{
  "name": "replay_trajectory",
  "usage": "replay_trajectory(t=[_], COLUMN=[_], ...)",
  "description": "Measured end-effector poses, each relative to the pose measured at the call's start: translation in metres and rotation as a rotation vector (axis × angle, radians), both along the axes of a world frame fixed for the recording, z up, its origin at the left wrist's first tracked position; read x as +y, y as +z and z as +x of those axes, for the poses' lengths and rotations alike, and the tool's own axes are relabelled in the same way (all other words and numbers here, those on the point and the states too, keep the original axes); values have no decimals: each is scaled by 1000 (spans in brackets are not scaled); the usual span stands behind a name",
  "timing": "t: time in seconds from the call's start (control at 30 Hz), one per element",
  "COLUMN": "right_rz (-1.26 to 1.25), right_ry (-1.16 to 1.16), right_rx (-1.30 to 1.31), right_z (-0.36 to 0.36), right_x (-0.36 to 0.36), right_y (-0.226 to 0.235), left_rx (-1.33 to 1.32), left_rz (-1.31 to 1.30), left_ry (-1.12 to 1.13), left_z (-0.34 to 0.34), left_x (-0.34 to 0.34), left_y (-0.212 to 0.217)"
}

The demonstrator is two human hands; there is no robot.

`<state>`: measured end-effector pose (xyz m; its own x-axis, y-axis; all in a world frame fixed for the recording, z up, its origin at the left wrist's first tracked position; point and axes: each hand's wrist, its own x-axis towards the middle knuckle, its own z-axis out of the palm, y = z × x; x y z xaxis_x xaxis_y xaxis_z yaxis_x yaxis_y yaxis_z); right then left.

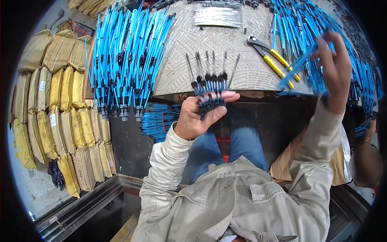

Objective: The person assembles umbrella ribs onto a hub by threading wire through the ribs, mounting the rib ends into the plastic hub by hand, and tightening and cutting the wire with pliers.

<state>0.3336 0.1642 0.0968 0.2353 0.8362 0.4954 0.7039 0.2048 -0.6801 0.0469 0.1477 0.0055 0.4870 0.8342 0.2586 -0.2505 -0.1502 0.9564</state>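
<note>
My left hand [197, 116] is closed around a bunch of thin dark rods with black collars [210, 80]. The rods fan upward past my fingers, with bluish parts and black ends showing at the palm. At the right, my raised right hand [336, 72] pinches blue tubes [300, 66], smeared by motion. How many it holds I cannot tell. Behind it lies a large pile of blue tubes [300, 24] with black fittings. Between my hands, pliers with yellow handles [275, 60] lie on the bench near its front edge.
The patterned bench top [177, 60] holds a pack of thin white strips [217, 17] at the back. More blue tubes [131, 56] overhang its left edge, and another bundle [157, 123] lies lower. Wrapped packages [60, 88] are stacked at left. Another person [366, 161] is at far right.
</note>
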Motion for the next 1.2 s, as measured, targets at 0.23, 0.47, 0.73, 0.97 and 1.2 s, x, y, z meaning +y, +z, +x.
replay_trajectory(t=[0.23,0.47,0.73,0.97,1.2], right_rz=[-528,-151,-149,-146,-85], right_ry=[-55,220,252,322,345], right_rx=[-392,-593,-801,-803,-770], right_z=[126,-39,-73,-76,-79], right_x=[133,171,212,212,215], right_y=[-39,-55,-83,-84,-90], left_rx=[24,45,9,5,79], left_rz=[-98,-82,-166,-157,-176], left_ry=[-71,-87,-105,-65,-51], left_z=[2,-10,0,0,1], left_x=[9,6,13,11,11], left_y=[1,6,9,7,12])
